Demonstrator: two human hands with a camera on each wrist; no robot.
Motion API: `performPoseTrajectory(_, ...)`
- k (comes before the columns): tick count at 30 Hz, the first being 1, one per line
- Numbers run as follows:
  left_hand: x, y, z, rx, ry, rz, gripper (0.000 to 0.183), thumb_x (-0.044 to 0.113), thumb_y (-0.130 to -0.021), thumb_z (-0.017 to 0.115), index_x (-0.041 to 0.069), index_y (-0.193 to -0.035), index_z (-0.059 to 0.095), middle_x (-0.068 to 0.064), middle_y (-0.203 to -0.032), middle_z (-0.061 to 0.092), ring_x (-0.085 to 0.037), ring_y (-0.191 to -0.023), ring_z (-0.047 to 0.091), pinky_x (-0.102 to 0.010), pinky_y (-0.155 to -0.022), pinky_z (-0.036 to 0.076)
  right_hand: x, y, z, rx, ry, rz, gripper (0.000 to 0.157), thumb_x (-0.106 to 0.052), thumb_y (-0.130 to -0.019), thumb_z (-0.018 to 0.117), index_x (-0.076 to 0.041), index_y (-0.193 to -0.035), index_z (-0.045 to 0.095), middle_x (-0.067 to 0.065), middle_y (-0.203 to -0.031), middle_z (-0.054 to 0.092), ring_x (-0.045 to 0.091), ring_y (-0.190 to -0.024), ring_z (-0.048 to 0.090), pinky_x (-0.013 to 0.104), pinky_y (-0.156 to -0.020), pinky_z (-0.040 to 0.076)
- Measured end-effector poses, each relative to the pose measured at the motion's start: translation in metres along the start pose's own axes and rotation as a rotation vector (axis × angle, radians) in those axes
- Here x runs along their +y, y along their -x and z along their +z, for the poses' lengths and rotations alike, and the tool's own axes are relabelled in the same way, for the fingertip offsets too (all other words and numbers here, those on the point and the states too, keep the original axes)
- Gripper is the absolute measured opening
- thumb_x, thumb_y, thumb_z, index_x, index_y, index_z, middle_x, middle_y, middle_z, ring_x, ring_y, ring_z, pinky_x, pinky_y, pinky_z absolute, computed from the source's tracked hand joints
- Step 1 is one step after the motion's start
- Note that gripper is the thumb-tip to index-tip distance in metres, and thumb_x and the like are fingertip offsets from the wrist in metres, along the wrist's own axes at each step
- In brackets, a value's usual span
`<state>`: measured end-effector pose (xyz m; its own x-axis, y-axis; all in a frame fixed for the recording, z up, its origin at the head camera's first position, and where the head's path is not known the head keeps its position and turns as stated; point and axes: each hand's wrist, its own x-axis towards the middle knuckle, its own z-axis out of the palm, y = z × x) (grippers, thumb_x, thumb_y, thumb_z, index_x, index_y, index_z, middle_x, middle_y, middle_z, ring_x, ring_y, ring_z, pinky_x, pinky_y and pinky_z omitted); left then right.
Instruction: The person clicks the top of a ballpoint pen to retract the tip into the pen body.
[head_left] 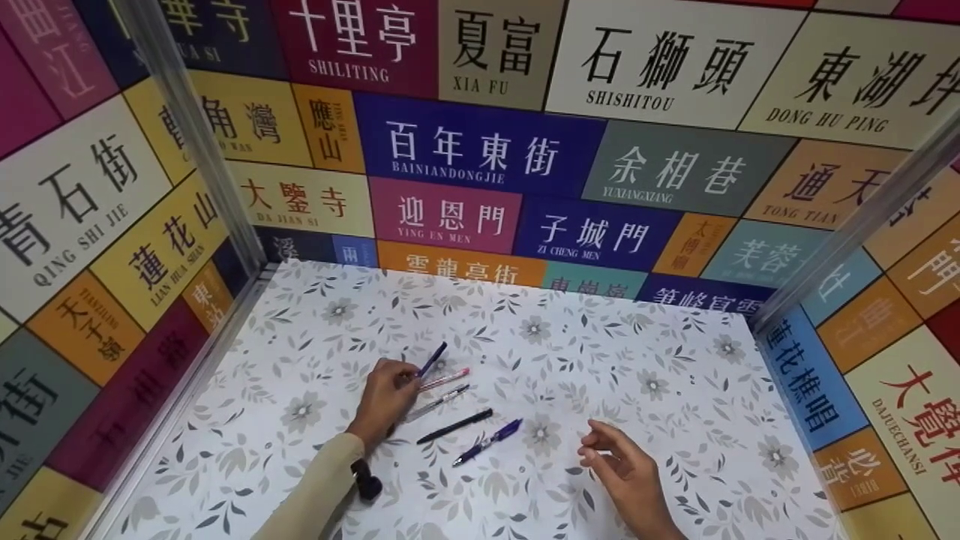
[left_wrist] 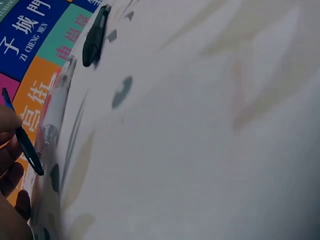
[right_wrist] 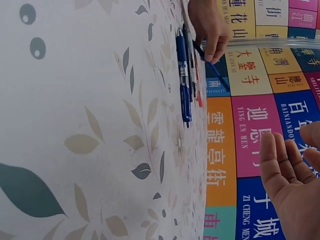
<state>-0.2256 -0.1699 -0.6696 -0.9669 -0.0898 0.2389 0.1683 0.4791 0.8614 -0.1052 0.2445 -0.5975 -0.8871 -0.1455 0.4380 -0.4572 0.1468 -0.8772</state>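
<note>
My left hand pinches a dark blue pen between thumb and fingers, and the pen slants up to the right. In the left wrist view the same pen sticks out past the fingertips. Beside this hand lie a pen with a pink-red end and a clear pen with a dark tip. Closer to the front are a black pen and a blue-purple click pen, roughly parallel. My right hand hovers at the right with loosely bent fingers, holding nothing.
A white tabletop with a grey flower and leaf print spreads beneath the hands. Colourful panels with Chinese place names wall it in at the back and both sides. Metal posts stand at the back corners.
</note>
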Motion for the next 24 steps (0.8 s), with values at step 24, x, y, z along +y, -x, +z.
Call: performPoseTrajectory(24, -0.02, -0.021, -0.008, 0.091, -0.15, -0.014, 0.011, 0.014, -0.094, 0.083, 0.014, -0.105, 0.086, 0.001, -0.097, 0.077, -0.023, -0.104, 0.062, -0.049, -0.101, 0.036, -0.002, 0.003, -0.002, 0.012, 0.013, 0.039, 0.043, 0.014, -0.099, 0.071, 0.008, -0.141, 0.065, 0.029, -0.112, 0.067, 0.025, -0.1, 0.076, 0.032, -0.08, 0.065)
